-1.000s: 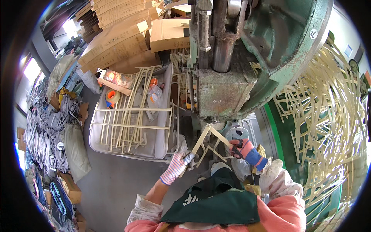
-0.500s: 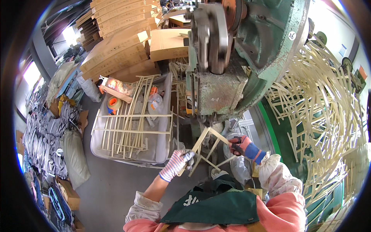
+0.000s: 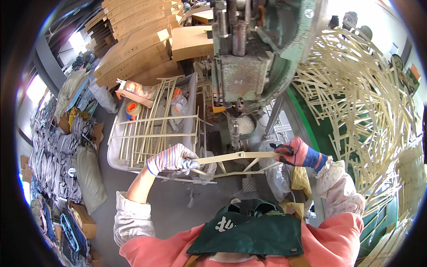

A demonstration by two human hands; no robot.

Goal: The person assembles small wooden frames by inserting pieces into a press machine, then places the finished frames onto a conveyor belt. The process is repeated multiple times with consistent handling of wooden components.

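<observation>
My left hand point(image 3: 174, 159), in a white glove with coloured stripes, is closed round the left end of a jointed frame of pale cream strips point(image 3: 220, 158). The frame's right end is gripped by my right hand point(image 3: 299, 153) in a red and blue glove. Its upper strips lie almost in one line, with a small joint at the middle. Thinner strips hang below and cross toward my right hand. Just beyond the frame rises a metal post point(image 3: 235, 133), under the head of a green press machine point(image 3: 242, 80). The frame looks apart from the post.
At the left stands a white bin point(image 3: 114, 153) with cream strips, a tape roll point(image 3: 133, 109) and plastic bags. A round container point(image 3: 246, 126) of small pale pieces sits by the post. Loose strips point(image 3: 360, 80) heap at the right. Cardboard boxes point(image 3: 133, 58) are stacked behind.
The frame's upper strips have opened from a peaked shape to nearly straight. My hands have spread apart, and the frame has come away from the press head. The machine's blurred upper parts now look sharp.
</observation>
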